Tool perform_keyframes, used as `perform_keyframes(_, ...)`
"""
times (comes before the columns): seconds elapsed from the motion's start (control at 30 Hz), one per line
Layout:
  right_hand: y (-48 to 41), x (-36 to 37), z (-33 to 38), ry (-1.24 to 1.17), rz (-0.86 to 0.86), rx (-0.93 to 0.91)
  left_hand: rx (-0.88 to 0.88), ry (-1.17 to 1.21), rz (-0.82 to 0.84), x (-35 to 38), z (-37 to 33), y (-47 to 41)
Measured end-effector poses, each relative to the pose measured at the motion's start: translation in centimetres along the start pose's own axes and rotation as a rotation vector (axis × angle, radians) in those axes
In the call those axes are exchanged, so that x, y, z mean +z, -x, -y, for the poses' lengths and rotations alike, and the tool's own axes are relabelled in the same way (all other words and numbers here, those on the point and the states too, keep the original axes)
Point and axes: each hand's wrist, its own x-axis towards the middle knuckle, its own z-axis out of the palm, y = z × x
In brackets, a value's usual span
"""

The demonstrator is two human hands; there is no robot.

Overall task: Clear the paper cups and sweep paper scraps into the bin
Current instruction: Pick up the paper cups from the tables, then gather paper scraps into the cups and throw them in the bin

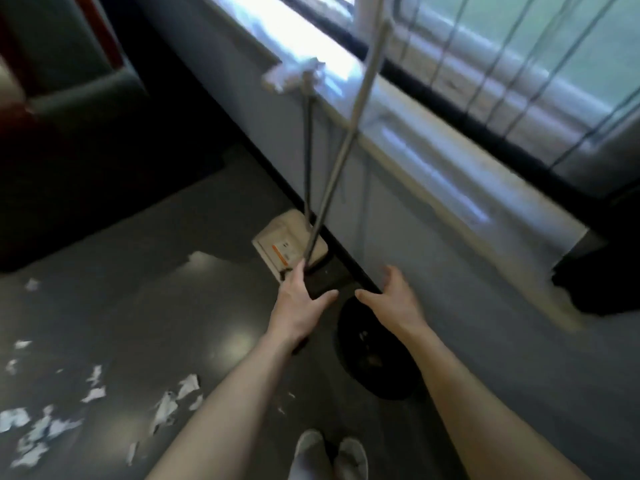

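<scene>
Head view, motion-blurred. Both bare forearms reach forward over a dark floor (173, 271). Left hand (299, 299): fingers straight, thumb spread, fingertips at the base of two long grey handles (341, 147) that lean up toward the window sill (398, 109); contact not resolvable. Right hand (393, 299): fingers spread, holding nothing, above the far rim of a round black bin (341, 344). Cream dustpan (280, 244) on the floor by the wall, just beyond the left hand. White paper scraps (166, 407) scattered lower left. Light shoes (329, 455) at the bottom edge.
</scene>
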Motion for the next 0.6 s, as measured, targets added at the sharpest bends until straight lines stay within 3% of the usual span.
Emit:
perform_keyframes(0.27, 8.2, 6.1, 27.4, 0.322, 0.16, -0.574, 0.072, -0.142, -0.445, -27.1, -4.1, 6.7)
perform_keyframes(0.43, 14.8, 16.9, 41.2, 0.482, 0.308, -0.909, -0.026, -0.211, -0.715, -43.7, 0.6, 10.9)
perform_keyframes(0.6, 19.8, 30.6, 50.0, 0.611, 0.379, -1.096, -0.119, -0.297, -0.826, -57.4, 8.4, 13.3)
